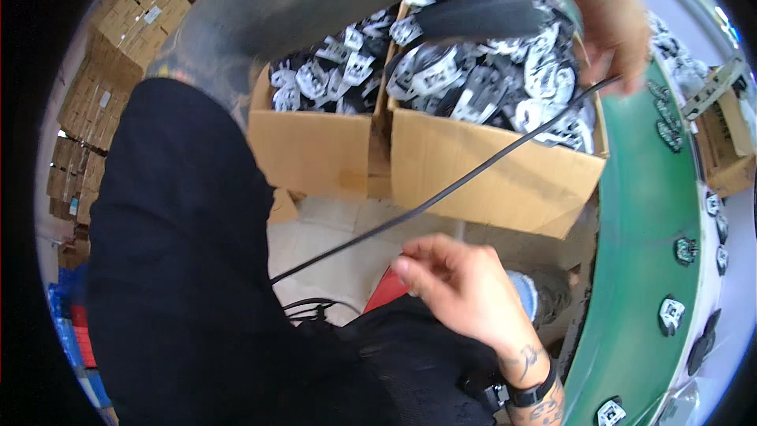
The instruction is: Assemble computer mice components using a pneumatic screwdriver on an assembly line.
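My left arm, in a black sleeve, reaches across the top, and the bare tattooed forearm bears a black strapped-on device. My left hand is over the far right corner of a cardboard box and blurred by motion. Its fingers bend downward beside a black cable, which runs from my body to them; whether they grip it is unclear. Many white-and-black plastic parts fill the box. My right hand, with a dark wristband, hovers before my lap, its fingers loosely curled and apart, holding nothing visible.
Another cardboard box of similar parts stands on the left. Along the right runs a green conveyor belt carrying scattered parts such as a white-and-black one. Stacked cartons line the far left. A red object shows behind my right hand.
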Available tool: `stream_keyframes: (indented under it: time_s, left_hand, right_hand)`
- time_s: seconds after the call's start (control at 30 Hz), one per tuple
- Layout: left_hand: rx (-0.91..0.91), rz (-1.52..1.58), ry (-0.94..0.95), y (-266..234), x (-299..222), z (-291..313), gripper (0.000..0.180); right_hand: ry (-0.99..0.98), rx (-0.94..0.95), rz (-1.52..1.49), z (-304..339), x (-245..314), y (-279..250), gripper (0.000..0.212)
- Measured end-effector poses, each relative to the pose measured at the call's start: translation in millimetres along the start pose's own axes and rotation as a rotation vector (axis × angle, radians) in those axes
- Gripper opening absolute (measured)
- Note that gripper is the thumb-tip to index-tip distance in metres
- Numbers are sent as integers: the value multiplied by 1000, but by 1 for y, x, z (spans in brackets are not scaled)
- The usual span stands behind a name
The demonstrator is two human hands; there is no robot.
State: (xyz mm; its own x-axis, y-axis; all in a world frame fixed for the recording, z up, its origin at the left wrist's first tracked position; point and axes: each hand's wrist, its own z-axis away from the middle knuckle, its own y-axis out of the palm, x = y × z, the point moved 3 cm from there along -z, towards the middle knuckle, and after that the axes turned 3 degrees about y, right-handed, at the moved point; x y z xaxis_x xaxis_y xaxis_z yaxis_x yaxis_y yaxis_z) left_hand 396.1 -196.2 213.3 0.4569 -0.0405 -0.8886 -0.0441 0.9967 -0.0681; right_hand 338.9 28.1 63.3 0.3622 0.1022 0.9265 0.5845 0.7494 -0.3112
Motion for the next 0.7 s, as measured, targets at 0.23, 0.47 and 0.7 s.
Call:
stream_keyframes:
  time_s: [0.23,0.47,0.7]
  left_hand:
    - [-123,-959,-207,76,30,-11,40]
    - [122,-608,657,157,-58,-102,26]
    - [895,59,1136,334,-69,-145,28]
  right_hand:
    - [-73,-95,142,107,16,-51,29]
    - [-706,-356,240,238,55,-38,17]
    - [-1364,-744,507,343,56,-2,17]
